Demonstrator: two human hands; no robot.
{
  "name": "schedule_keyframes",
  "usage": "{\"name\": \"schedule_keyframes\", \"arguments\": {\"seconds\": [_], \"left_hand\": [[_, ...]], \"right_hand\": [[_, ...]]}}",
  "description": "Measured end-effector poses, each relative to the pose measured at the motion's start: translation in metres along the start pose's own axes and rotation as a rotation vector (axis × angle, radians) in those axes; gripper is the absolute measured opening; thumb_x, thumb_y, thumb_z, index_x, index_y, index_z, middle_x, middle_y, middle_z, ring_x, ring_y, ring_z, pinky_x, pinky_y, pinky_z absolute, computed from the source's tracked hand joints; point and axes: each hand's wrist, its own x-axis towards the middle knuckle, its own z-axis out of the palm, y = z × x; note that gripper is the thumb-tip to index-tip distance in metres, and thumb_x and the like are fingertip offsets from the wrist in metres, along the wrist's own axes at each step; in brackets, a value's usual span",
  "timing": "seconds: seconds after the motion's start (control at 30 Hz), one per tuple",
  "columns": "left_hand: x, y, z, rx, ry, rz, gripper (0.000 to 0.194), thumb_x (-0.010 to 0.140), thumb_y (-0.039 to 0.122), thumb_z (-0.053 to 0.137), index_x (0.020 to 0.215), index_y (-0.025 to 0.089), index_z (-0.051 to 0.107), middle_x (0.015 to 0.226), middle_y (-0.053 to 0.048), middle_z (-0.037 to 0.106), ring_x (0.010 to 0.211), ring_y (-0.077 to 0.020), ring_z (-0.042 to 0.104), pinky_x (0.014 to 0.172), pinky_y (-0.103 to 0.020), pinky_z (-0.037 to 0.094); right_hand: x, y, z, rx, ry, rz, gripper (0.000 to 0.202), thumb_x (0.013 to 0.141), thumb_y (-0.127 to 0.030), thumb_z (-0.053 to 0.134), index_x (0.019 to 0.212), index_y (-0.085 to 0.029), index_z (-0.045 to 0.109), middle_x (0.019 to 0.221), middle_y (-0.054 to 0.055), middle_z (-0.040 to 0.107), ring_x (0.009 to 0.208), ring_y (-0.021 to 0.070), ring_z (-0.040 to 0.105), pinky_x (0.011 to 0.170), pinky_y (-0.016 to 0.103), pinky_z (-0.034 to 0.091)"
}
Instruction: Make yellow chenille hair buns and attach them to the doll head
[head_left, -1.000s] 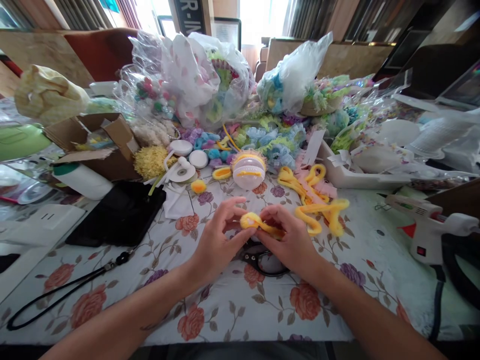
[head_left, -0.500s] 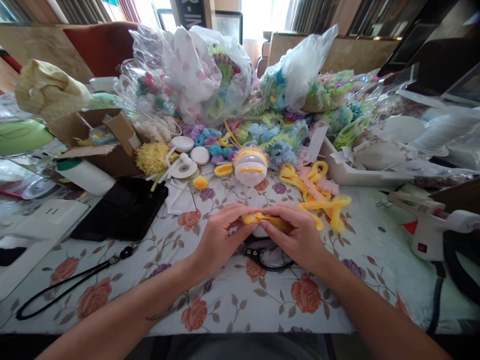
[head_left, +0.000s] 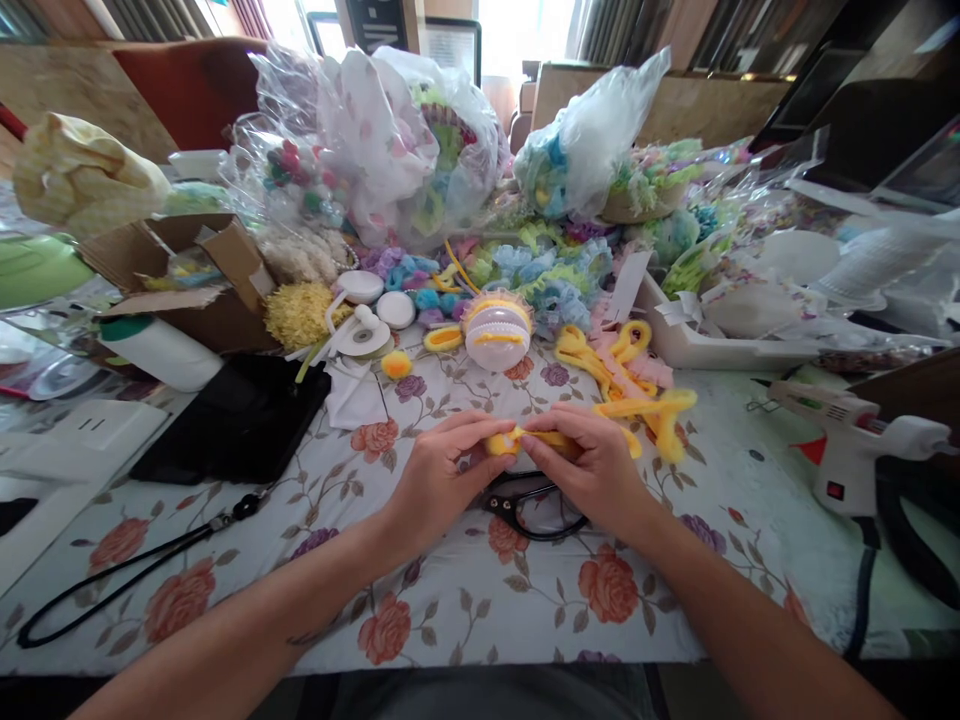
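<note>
My left hand (head_left: pixel 442 465) pinches one end of a fuzzy yellow strip (head_left: pixel 553 438), which looks like a thick pipe cleaner. Close beside it, my right hand (head_left: pixel 596 465) grips the same strip between thumb and fingers. A small pale spot shows on the strip between the two sets of fingertips. Scissors with black handles (head_left: pixel 536 530) lie on the cloth under my hands, their blades partly hidden. More fuzzy yellow strip (head_left: pixel 664 415) lies in loose loops just beyond my right hand. Farther off stands a round white item with yellow trim (head_left: pixel 497 340).
A yellow pompom (head_left: pixel 396 364), a yellow ring (head_left: pixel 444 339) and a ribbon spool (head_left: pixel 365 337) lie beyond my hands. To the left are a black tablet-like case (head_left: pixel 232 420) and a white bottle (head_left: pixel 161 352); at right stands a glue gun (head_left: pixel 847 450). Bagged craft pieces (head_left: pixel 375 150) crowd the back.
My fingertips have shifted slightly on the yellow strip, and the pale spot between them shows more. The whole view has moved a little, so the table things sit slightly farther left.
</note>
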Motion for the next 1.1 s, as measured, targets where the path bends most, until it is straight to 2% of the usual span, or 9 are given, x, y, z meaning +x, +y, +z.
{"name": "schedule_keyframes", "arguments": {"seconds": [0.17, 0.37, 0.5, 0.67, 0.9, 1.1], "left_hand": [[-0.0010, -0.0017, 0.0009, 0.039, 0.010, 0.009, 0.022, 0.081, 0.026, 0.068, 0.103, 0.021, 0.071, 0.100, -0.006, 0.071, 0.085, -0.0185, 0.067, 0.075, -0.029, 0.056], [-0.0042, -0.0044, 0.0026, 0.122, 0.042, 0.091, 0.023, 0.081, 0.024, 0.068, 0.104, 0.020, 0.072, 0.098, -0.007, 0.072, 0.089, -0.0196, 0.067, 0.080, -0.031, 0.056], [-0.0043, -0.0042, 0.0030, 0.139, 0.058, 0.129, 0.023, 0.082, 0.020, 0.068, 0.104, 0.020, 0.072, 0.096, -0.007, 0.072, 0.085, -0.0186, 0.068, 0.077, -0.030, 0.057], [-0.0034, -0.0048, 0.0029, 0.179, 0.098, 0.147, 0.022, 0.081, 0.021, 0.068, 0.102, 0.020, 0.072, 0.095, -0.007, 0.072, 0.085, -0.0189, 0.068, 0.078, -0.030, 0.057], [-0.0050, -0.0052, 0.0015, 0.175, 0.083, 0.124, 0.022, 0.083, 0.021, 0.067, 0.104, 0.019, 0.071, 0.096, -0.007, 0.071, 0.084, -0.0176, 0.067, 0.076, -0.029, 0.057], [-0.0046, -0.0056, 0.0012, 0.239, 0.102, 0.273, 0.021, 0.086, 0.015, 0.061, 0.105, 0.016, 0.070, 0.095, -0.009, 0.070, 0.086, -0.0173, 0.067, 0.077, -0.028, 0.056]], "right_hand": [[0.0006, -0.0010, -0.0012, 0.009, -0.014, 0.029, 0.012, 0.087, -0.025, 0.059, 0.078, -0.020, 0.066, 0.067, 0.000, 0.059, 0.061, 0.0129, 0.052, 0.051, 0.024, 0.038], [0.0003, -0.0005, -0.0001, 0.072, -0.051, 0.113, 0.012, 0.087, -0.024, 0.060, 0.078, -0.019, 0.067, 0.069, -0.001, 0.062, 0.064, 0.0128, 0.055, 0.057, 0.024, 0.041], [0.0008, 0.0010, 0.0016, 0.094, -0.071, 0.152, 0.014, 0.088, -0.027, 0.059, 0.079, -0.019, 0.067, 0.070, 0.000, 0.064, 0.065, 0.0141, 0.056, 0.058, 0.025, 0.043], [-0.0006, 0.0030, 0.0038, 0.023, -0.064, 0.087, 0.015, 0.089, -0.028, 0.057, 0.083, -0.020, 0.068, 0.072, 0.002, 0.063, 0.065, 0.0148, 0.057, 0.057, 0.026, 0.044], [-0.0037, 0.0018, 0.0068, -0.085, -0.057, -0.029, 0.019, 0.092, -0.025, 0.052, 0.084, -0.020, 0.068, 0.072, 0.002, 0.059, 0.064, 0.0143, 0.055, 0.060, 0.028, 0.045], [-0.0042, 0.0005, 0.0087, 0.000, -0.058, 0.049, 0.017, 0.091, -0.025, 0.054, 0.087, -0.020, 0.069, 0.077, 0.003, 0.065, 0.066, 0.0148, 0.058, 0.059, 0.027, 0.047]]}}
